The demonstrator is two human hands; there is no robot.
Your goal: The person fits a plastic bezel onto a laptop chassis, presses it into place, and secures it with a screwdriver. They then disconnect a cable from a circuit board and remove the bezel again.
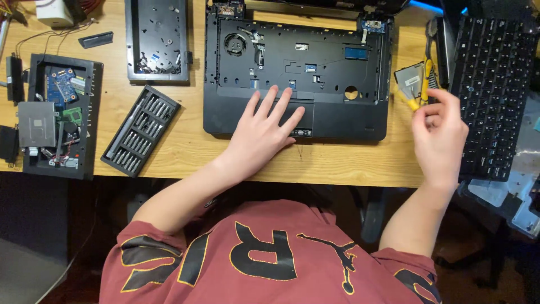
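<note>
My left hand [264, 132] lies flat with its fingers spread on the palm rest of a stripped black laptop base [337, 121], which has no keyboard. The base's fan [234, 43] and inner parts are bare. My right hand [441, 132] hovers at the desk's right end with its fingers loosely curled and apart. Its fingertips are right beside the yellow handles of a pair of pliers [423, 90]. The pliers rest over a small silver drive [409, 79]. I see nothing clasped in that hand.
A removed black keyboard [495, 84] lies at the far right. An open bit set [140, 130] sits left of the laptop, a black cover panel [157, 39] behind it. A tray of circuit boards and parts [59, 115] stands at the left edge of the wooden desk [185, 149].
</note>
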